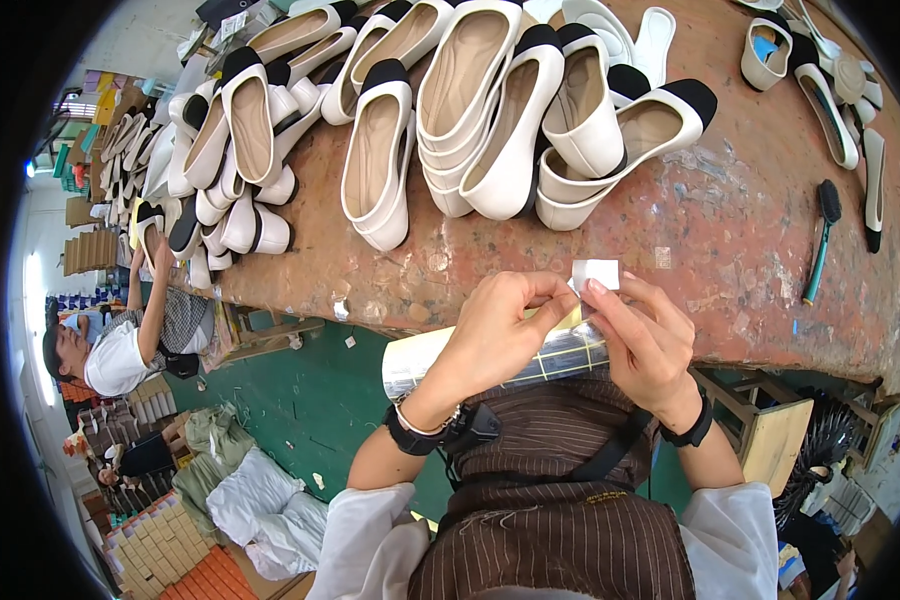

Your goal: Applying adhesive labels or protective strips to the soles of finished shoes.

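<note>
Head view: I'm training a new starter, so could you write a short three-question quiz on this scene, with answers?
1. True or false: the toe caps on the cream slip-on shoes are red.
2. Fill in the colour: the right hand pinches a small ____ piece.
3. Which teal-handled tool lies on the workbench, to the right of that hand?

Key:
1. False; they are black.
2. White.
3. A brush.

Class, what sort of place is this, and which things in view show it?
Probably a shoe workshop or factory: heaps of cream shoes with black toes, a stained worktable, and, at the left, another worker apparently handling a shoe.
</note>
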The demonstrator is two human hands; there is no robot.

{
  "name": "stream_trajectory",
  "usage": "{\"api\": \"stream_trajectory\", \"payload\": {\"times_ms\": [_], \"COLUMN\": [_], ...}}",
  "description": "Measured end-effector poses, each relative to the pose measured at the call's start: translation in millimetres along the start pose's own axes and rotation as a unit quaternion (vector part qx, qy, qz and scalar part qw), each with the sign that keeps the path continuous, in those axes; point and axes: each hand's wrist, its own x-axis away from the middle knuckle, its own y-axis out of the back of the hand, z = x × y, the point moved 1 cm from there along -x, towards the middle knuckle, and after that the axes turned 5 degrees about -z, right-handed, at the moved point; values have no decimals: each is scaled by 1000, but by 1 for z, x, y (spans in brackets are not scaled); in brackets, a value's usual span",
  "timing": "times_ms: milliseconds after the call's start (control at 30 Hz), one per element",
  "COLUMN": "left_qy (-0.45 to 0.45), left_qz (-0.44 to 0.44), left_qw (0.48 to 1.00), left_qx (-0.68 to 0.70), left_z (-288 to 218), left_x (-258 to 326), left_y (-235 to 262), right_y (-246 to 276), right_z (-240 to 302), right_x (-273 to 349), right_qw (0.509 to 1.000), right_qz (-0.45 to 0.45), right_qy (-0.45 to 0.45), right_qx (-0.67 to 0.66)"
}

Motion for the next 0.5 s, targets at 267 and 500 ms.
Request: {"api": "stream_trajectory", "payload": {"times_ms": [267,500], "left_qy": [-15,-85], "left_qz": [7,-89], "left_qw": [999,984], "left_qx": [50,-132], "left_z": [11,-12], "left_x": [-3,-36], "left_y": [-2,-22], "right_y": [8,53], "right_z": [2,-19], "right_x": [-5,5], "right_qw": [998,966], "right_qz": [16,-102], "right_qy": [49,-182], "right_qx": [27,-150]}}
